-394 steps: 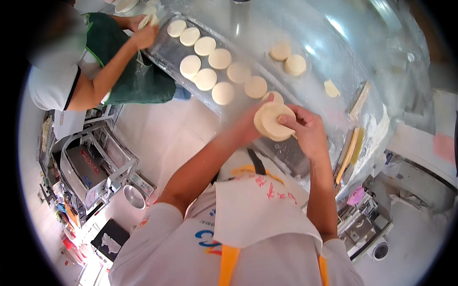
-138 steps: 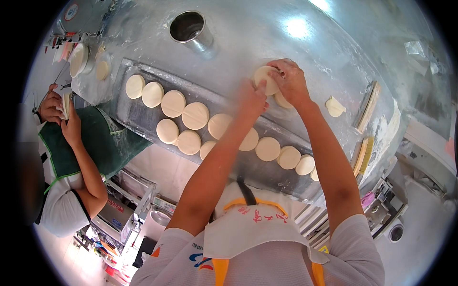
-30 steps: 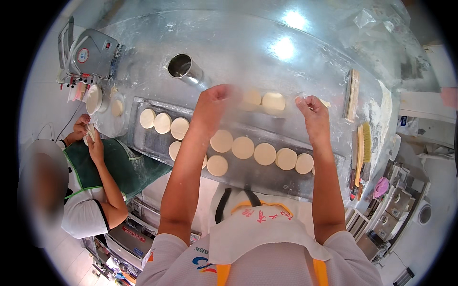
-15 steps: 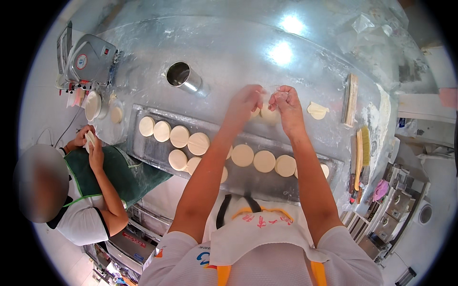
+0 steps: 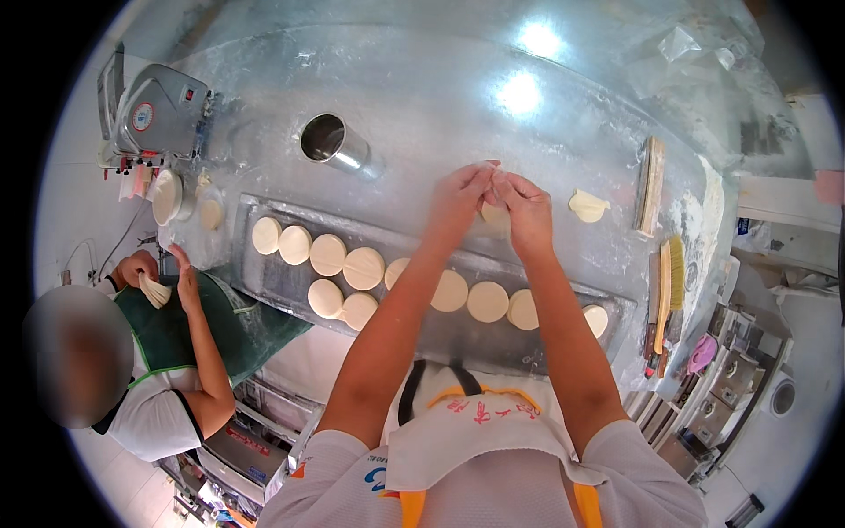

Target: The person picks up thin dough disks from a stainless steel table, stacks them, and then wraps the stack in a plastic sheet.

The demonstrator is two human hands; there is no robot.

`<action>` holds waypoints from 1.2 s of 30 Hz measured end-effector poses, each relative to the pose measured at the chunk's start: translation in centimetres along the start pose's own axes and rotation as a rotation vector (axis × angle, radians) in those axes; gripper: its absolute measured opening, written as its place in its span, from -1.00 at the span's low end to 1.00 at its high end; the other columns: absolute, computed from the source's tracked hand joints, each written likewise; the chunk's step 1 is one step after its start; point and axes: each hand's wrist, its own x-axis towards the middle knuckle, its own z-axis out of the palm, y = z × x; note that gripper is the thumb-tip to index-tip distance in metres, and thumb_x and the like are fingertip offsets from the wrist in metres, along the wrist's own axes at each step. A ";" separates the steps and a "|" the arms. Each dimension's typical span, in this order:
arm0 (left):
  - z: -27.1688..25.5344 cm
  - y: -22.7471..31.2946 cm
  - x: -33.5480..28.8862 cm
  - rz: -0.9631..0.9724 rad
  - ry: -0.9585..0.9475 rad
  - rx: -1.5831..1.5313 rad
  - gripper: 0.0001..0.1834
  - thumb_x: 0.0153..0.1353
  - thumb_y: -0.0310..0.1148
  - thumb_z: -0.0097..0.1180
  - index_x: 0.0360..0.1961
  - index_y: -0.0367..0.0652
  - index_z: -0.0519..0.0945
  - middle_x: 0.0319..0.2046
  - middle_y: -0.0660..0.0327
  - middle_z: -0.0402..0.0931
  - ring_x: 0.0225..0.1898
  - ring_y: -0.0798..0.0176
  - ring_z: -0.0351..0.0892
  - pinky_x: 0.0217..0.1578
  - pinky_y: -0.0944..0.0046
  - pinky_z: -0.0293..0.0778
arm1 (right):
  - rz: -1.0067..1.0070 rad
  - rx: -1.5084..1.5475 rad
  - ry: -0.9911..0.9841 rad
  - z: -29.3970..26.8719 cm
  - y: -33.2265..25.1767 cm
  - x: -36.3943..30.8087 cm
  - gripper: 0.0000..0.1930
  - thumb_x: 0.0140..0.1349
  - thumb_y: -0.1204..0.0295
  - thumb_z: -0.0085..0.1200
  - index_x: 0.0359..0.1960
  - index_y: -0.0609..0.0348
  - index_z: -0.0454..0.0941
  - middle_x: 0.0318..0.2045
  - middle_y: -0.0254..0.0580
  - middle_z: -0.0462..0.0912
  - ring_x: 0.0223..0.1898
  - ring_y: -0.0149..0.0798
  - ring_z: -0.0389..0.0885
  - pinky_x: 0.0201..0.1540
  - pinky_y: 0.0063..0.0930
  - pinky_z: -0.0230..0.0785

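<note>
My left hand [image 5: 458, 198] and my right hand [image 5: 528, 211] meet above the metal table, fingertips pinched together. Whatever is between the fingertips is too small or hidden to make out. Just below the fingers, a pale dough round [image 5: 495, 216] lies on the table, partly covered by my hands. Right of my right hand is another dough round [image 5: 588, 208] with a piece folded over its upper edge. Under my forearms stretches a long metal tray [image 5: 519, 348], holding two rows of stacked dough rounds [image 5: 363, 268]; my arms hide some of them.
A steel cup [image 5: 336, 143] stands left of my hands. A wooden bar [image 5: 650, 187] and a bristle brush [image 5: 672, 273] lie at the right. Far left are a grey machine [image 5: 163, 110] and a white bowl [image 5: 167, 198]. A co-worker in a green apron [image 5: 185, 330] handles fanned dough sheets [image 5: 154, 290].
My hands have come closer together, fingertips now touching. The co-worker's hands have moved apart, and the dough sheets in one of them are fanned out.
</note>
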 end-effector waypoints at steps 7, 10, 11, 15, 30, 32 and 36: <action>-1.3 -2.2 0.3 0.214 0.148 0.261 -0.65 0.51 -0.20 0.19 0.09 -0.19 0.81 -0.39 0.26 0.65 -0.32 0.40 0.54 -0.24 0.30 0.49 | -0.027 -0.176 0.222 1.3 1.1 1.9 -0.78 0.50 0.35 0.27 -0.11 0.30 0.76 -0.37 -0.31 0.72 -0.43 -0.50 0.59 -0.28 -0.54 0.45; -2.0 -1.9 0.2 0.277 0.148 0.324 -0.67 0.49 -0.21 0.22 0.03 -0.22 0.82 -0.32 0.21 0.71 -0.25 0.34 0.61 -0.13 0.25 0.53 | 0.026 -0.351 0.089 1.3 -0.1 2.0 -0.82 0.44 0.39 0.26 -0.14 0.27 0.75 -0.39 -0.34 0.71 -0.41 -0.52 0.56 -0.25 -0.55 0.44; -2.1 -1.8 0.3 0.307 0.157 0.318 -0.70 0.49 -0.24 0.23 0.02 -0.21 0.83 -0.27 0.24 0.72 -0.24 0.36 0.60 -0.13 0.28 0.52 | 0.050 -0.351 0.024 0.9 -0.2 2.3 -0.83 0.41 0.39 0.26 -0.15 0.26 0.75 -0.39 -0.36 0.72 -0.38 -0.51 0.58 -0.26 -0.53 0.44; -2.1 -2.2 1.1 0.434 0.194 0.333 -0.76 0.49 -0.31 0.26 0.00 -0.21 0.84 -0.21 0.32 0.73 -0.23 0.40 0.59 -0.13 0.33 0.51 | 0.070 -0.295 -0.264 -1.8 0.0 2.8 -0.83 0.34 0.38 0.26 -0.21 0.25 0.72 -0.41 -0.43 0.70 -0.32 -0.49 0.61 -0.24 -0.48 0.45; -3.6 -3.5 3.3 0.119 0.370 0.194 -0.75 0.42 -0.33 0.36 -0.09 -0.33 0.84 -0.36 0.34 0.71 -0.33 0.45 0.58 -0.24 0.35 0.53 | -0.508 -0.861 0.008 -2.9 1.1 -1.7 -0.85 0.36 0.30 0.34 -0.16 0.05 0.85 -0.16 -0.26 0.70 0.05 -0.05 0.50 0.12 -0.19 0.43; -5.0 -3.7 4.2 0.110 0.443 0.260 -0.75 0.40 -0.33 0.39 -0.10 -0.34 0.84 -0.38 0.33 0.71 -0.34 0.44 0.58 -0.25 0.34 0.53 | -0.481 -0.983 -0.044 -5.8 2.9 -2.7 -0.79 0.41 0.24 0.26 -0.18 0.06 0.83 -0.17 -0.20 0.71 0.01 0.03 0.53 0.08 -0.12 0.45; -7.2 -7.1 5.9 0.218 0.475 0.395 -0.74 0.39 -0.33 0.41 -0.10 -0.36 0.83 -0.40 0.32 0.71 -0.38 0.45 0.57 -0.27 0.34 0.53 | -0.336 -0.989 -0.075 -7.8 4.0 -3.9 -0.77 0.42 0.21 0.22 -0.19 0.05 0.82 -0.23 -0.15 0.69 -0.02 0.03 0.55 0.03 -0.10 0.46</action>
